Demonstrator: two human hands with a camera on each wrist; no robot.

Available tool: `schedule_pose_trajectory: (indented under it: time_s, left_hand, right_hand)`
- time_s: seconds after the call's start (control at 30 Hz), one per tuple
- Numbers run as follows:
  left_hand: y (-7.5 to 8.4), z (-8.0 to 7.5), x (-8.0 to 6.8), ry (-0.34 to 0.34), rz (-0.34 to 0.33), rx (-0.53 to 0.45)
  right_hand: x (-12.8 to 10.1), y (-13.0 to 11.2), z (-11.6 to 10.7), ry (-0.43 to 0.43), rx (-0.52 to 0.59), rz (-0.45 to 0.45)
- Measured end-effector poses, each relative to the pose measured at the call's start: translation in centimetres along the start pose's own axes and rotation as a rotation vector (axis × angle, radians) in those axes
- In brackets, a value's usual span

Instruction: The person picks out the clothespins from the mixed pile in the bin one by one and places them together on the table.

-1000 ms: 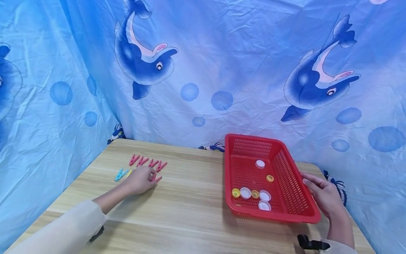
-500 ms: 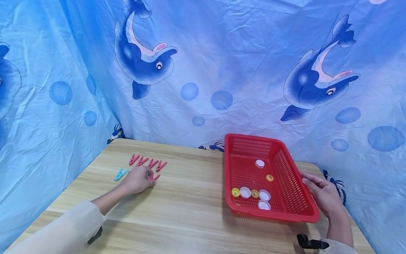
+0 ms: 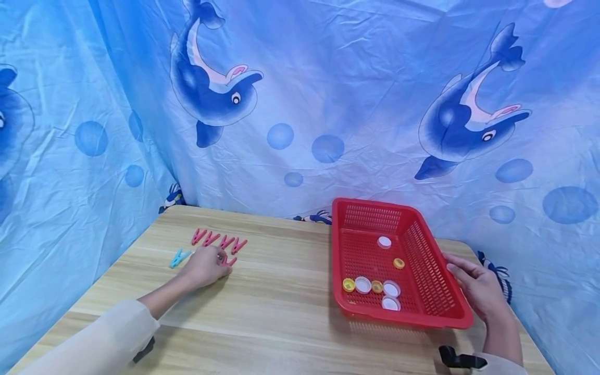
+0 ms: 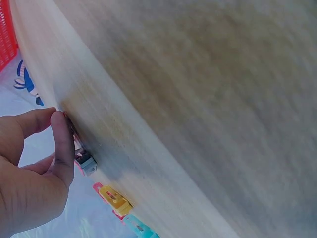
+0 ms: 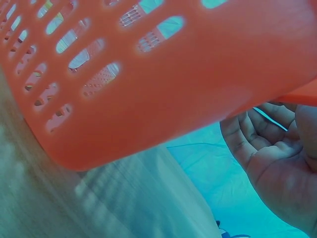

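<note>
My left hand (image 3: 206, 266) pinches a pink clothespin (image 3: 229, 261) low over the table, between thumb and fingertips. Beyond it lie several pink clothespins in a row, the rightmost pink clothespin (image 3: 238, 245) just behind the fingers. To the left is a teal clothespin (image 3: 178, 258). A yellow clothespin (image 4: 115, 199) shows in the left wrist view; the hand hides it from the head camera. At the right, my right hand (image 3: 483, 289) grips the side rim of a red plastic basket (image 3: 403, 319), thumb on top and fingers beneath.
White bottle caps, such as one white cap (image 3: 384, 242), and yellow caps, such as one yellow cap (image 3: 398, 263), lie inside the basket. The wooden table (image 3: 276, 297) stands against a blue dolphin-print curtain (image 3: 304, 104).
My left hand has shifted slightly left with the pink clothespin, and the yellow clothespin has gone out of sight behind it. The right hand and basket stay put.
</note>
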State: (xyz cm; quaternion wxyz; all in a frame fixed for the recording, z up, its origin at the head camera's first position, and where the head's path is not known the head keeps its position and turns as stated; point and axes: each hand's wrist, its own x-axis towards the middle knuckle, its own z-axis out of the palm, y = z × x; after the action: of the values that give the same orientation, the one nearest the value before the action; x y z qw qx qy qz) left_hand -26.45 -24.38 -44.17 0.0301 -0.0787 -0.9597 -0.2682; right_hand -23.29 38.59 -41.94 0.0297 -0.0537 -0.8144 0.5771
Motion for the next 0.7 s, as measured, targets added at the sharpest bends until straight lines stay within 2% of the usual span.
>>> schedule_pose_trajectory:
  time_s: [0.2, 0.3, 0.47, 0.53, 0.7]
  left_hand:
    - [0.0, -0.1, -0.2, -0.019, -0.056, -0.021]
    - [0.1, -0.3, -0.2, -0.01, -0.051, -0.014]
    - [0.8, -0.8, 0.1, 0.055, 0.04, 0.032]
    - [1.4, -1.0, 0.3, 0.07, 0.07, 0.041]
    - [3.3, -0.8, 1.1, 0.088, 0.117, 0.047]
  right_hand:
    - [0.2, 0.1, 0.1, -0.018, 0.023, 0.024]
    - [0.3, 0.0, 0.1, -0.022, 0.025, 0.017]
    - [0.3, 0.0, -0.1, -0.022, 0.063, 0.003]
    - [0.3, 0.1, -0.2, -0.017, 0.046, -0.007]
    - [0.2, 0.2, -0.7, 0.036, -0.109, -0.055]
